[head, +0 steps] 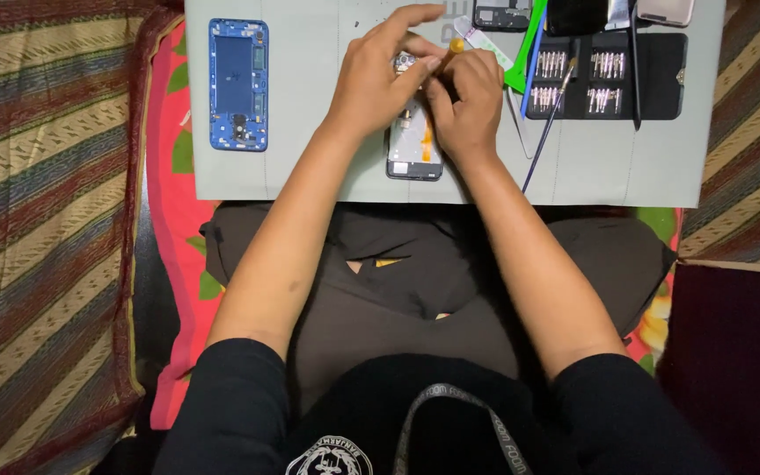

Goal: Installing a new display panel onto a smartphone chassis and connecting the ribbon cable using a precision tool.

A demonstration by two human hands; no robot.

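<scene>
1. Nearest, at frame centre, we see the opened phone [414, 145] lying on the grey mat [310, 132]; we judge a small-part step is under way.
2. Our left hand [380, 79] pinches its top edge, fingers partly curled; our right hand [466, 101] is closed round a yellow-tipped screwdriver [456, 45].
3. Farther, upper right, the bit case [604, 75]; upper left, a blue phone frame [238, 84]; next calls for steady tip placement.

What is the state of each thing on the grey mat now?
Opened phone: back removed, under both hands.
Blue phone frame: lying flat, untouched.
Screwdriver bit case: open, bits in rows.
Yellow-tipped tool: held in right hand.
Left hand: fingers resting on the opened phone.
</scene>
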